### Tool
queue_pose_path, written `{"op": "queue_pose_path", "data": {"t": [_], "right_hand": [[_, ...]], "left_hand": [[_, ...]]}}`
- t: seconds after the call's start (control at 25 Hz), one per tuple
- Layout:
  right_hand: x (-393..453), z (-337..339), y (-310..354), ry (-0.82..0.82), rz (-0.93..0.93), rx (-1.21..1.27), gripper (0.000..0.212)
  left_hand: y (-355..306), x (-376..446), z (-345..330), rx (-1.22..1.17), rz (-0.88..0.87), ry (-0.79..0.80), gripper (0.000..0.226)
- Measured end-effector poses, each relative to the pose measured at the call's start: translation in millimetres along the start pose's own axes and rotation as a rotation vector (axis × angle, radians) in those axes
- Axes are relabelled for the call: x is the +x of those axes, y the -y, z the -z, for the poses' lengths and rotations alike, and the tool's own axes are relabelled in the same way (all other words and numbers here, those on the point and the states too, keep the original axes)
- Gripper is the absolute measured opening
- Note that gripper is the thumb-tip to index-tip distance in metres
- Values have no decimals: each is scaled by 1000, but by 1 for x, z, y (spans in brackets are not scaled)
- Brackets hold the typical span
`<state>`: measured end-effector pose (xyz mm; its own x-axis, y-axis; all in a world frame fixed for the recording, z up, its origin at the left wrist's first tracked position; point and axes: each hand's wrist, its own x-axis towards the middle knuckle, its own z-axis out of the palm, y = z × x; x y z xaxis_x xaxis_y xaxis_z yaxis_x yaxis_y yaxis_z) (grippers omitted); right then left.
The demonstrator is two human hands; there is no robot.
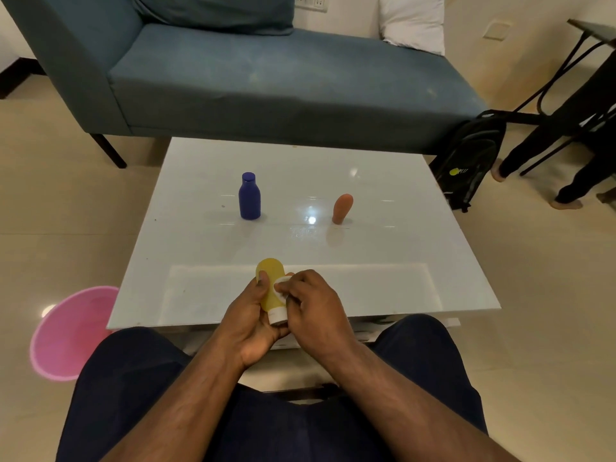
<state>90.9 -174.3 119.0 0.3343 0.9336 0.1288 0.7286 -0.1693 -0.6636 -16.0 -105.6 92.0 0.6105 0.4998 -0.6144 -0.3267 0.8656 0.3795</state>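
Note:
A yellow tube [270,271] with a white neck at its near end lies in my left hand [251,323], whose fingers and thumb curl round it above the near edge of the white table [383,261]. My right hand [311,305] pinches a small white cap [282,285] beside the tube. Farther back on the table stand a blue bottle [249,196] at the left and an orange tube [342,208] at the right, both upright and apart from my hands.
A pink bucket [66,331] sits on the floor left of the table. A teal sofa [266,78] runs behind it. A black backpack [470,158] leans at the right, near another person's legs [566,155] and a dark table frame.

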Motion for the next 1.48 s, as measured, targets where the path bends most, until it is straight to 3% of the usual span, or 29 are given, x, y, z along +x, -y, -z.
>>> {"op": "queue_pose_path", "data": {"t": [0.2,0.4,0.48,0.6,0.76,0.92,1.08,1.2,1.32,1.48], "right_hand": [[-22,-1,8,63,110,-34,28],[-6,3,1,-37,10,50,28],[-12,-2,9,-5,61,11,28],[-17,-2,9,38,172,-47,28],[-4,4,-1,-44,46,-2,26],[-19,-3,12,30,197,-77,26],[-5,1,-2,-37,100,-73,25],[-11,-4,8,18,163,-125,26],[-12,-3,5,58,215,-153,26],[2,-1,0,-49,97,-92,27]], "left_hand": [[-2,4,1,-74,-72,3,49],[-5,2,0,-141,-30,16,52],[-6,1,1,-162,-65,12,48],[-7,3,2,-152,-108,15,44],[-4,2,0,-130,-117,10,46],[-7,3,2,-170,-154,17,41],[-5,3,2,-110,-156,12,39],[-5,2,2,-110,-165,23,35],[-5,4,5,-97,-142,21,40],[-10,6,7,-146,-65,35,59]]}}
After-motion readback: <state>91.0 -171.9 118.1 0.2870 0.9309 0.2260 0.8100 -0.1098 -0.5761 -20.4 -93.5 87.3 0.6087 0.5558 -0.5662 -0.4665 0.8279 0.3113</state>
